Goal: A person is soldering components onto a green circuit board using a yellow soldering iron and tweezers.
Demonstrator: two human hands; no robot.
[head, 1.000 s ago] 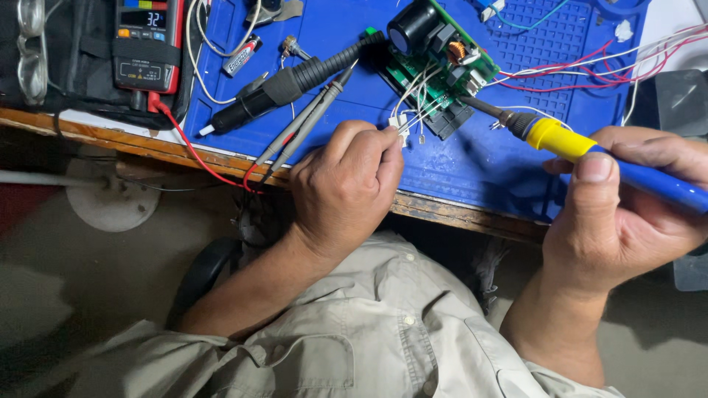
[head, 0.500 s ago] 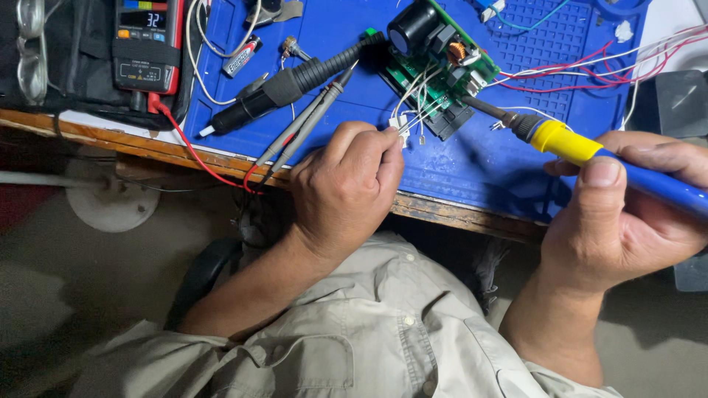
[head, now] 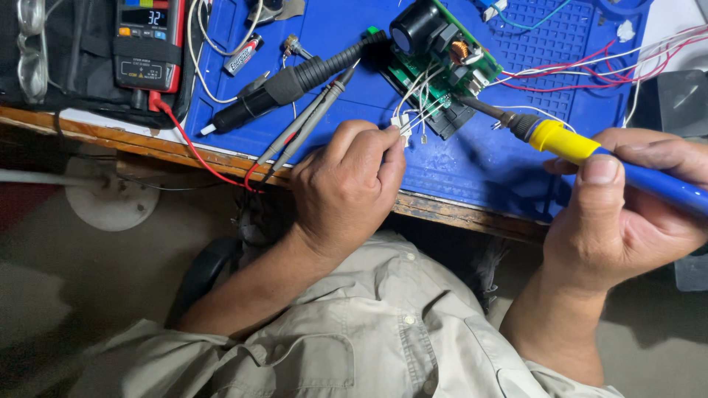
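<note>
2 bare hands work over a blue silicone mat (head: pixel 472 173) laid on a wooden bench edge (head: pixel 110 136), listed here from left to right. Far left: a pair of clear glasses (head: pixel 29 51) on a black pouch, then a digital multimeter (head: pixel 150 44) with a lit display, its red lead (head: pixel 193 144) trailing down over the bench edge. On the mat's left part: a small cylindrical battery (head: pixel 242 56), a black-handled tool (head: pixel 287 85) lying at a slant, and 2 grey probe shafts (head: pixel 306 125) lying side by side, running toward the circuit board. Centre: left hand (head: pixel 346 188), fingers curled, thumb and forefinger pinched on a thin white wire end (head: pixel 402 125) just below the board; its wrist rests at the bench edge. Above it: green circuit board (head: pixel 435 55) carrying a large black capacitor (head: pixel 413 29) and a copper coil, with several white wires (head: pixel 420 99) hanging from its lower edge. Right of centre: soldering iron (head: pixel 568 144), yellow collar and blue handle, its dark tip reaching up-left to the board's lower right edge, close to the white wires; whether the tip touches is not clear. Right: right hand (head: pixel 627 221), closed around the blue handle with the thumb on top. Upper right: red and white wire bundle (head: pixel 590 74) running from the board across the mat. Below: beige shirt (head: pixel 354 339).
</note>
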